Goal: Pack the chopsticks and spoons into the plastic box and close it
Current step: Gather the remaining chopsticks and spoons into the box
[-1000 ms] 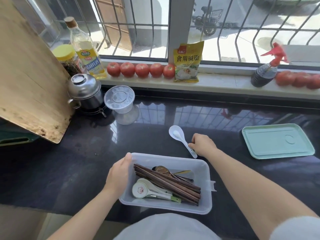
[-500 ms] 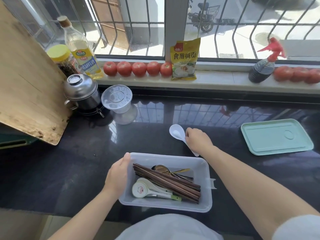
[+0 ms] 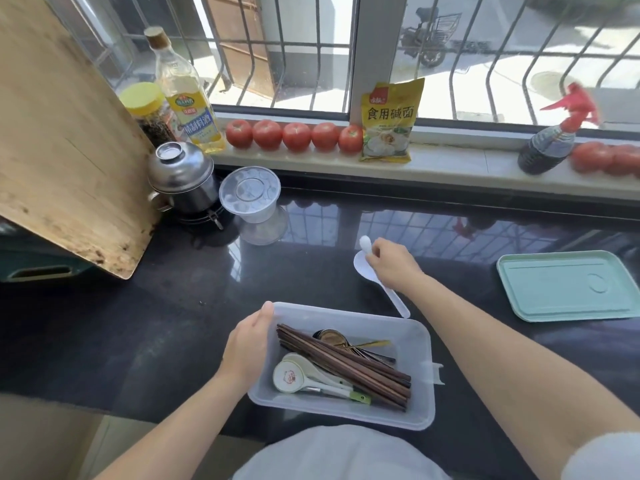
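Right hand (image 3: 389, 263) curled over the white plastic spoon (image 3: 372, 273) on the black bench (image 3: 138, 323), fingertips pinching at the bowl end, though whether two spoons are stacked there is hard to tell. Handle pointing back toward the box, its tip just beside the far rim. Spoon apparently not yet lifted clear of the bench.

Left hand (image 3: 247, 344) gripping the left wall of the clear plastic box (image 3: 420, 348), thumb along the rim, steadying it. Inside: dark wooden chopsticks (image 3: 346, 363) lying diagonally, ceramic spoons (image 3: 294, 375) at the near left, metal spoons (image 3: 334, 339) partly hidden beneath. Mint-green lid (image 3: 568, 285) flat on the bench, well apart to the right.

Likely trouble: a pinch at the smooth bowl end leaves the long handle free to swing, so could slip, or catch the box's far rim on the way in. Chopsticks already spanning corner to corner; a spoon dropped across them may sit proud and stop the lid seating. Box close to the bench's near edge, so a hard push could tip it off.

Open bench between spoon and box, and a bare stretch to the lid. Round clear container (image 3: 249, 194) and steel pot (image 3: 181, 178) back left, out of the way.
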`<act>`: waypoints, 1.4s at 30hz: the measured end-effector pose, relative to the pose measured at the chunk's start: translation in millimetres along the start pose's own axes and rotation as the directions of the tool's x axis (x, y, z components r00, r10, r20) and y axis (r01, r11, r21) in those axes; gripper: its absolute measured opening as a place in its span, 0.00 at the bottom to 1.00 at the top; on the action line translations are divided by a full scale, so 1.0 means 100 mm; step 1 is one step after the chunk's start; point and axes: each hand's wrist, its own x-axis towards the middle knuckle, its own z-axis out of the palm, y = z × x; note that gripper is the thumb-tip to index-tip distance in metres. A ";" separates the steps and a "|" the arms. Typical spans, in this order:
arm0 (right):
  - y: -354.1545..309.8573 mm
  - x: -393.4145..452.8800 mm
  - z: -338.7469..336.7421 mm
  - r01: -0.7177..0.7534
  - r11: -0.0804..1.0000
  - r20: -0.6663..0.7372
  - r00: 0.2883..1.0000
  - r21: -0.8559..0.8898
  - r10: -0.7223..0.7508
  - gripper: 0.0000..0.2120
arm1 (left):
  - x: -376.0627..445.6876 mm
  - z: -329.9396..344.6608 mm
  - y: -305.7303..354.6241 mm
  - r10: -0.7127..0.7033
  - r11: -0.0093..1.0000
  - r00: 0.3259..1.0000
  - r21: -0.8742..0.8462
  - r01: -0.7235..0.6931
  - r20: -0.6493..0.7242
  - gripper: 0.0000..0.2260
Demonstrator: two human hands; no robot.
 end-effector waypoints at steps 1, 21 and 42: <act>-0.10 -0.16 -0.14 0.036 0.988 -0.051 0.998 0.150 -0.028 0.10 | 0.00 0.00 0.00 0.002 1.000 1.000 -0.007 -0.002 0.006 0.21; 0.01 -1.54 0.74 0.260 0.891 0.127 0.965 -0.373 -0.229 0.14 | -0.03 -0.02 0.00 0.019 0.996 0.999 -0.084 -0.015 0.046 0.19; 0.75 -0.40 -0.06 -0.197 0.959 0.117 0.968 -0.203 0.224 0.12 | -0.03 0.00 0.03 0.032 0.999 0.999 -0.005 -0.032 0.004 0.22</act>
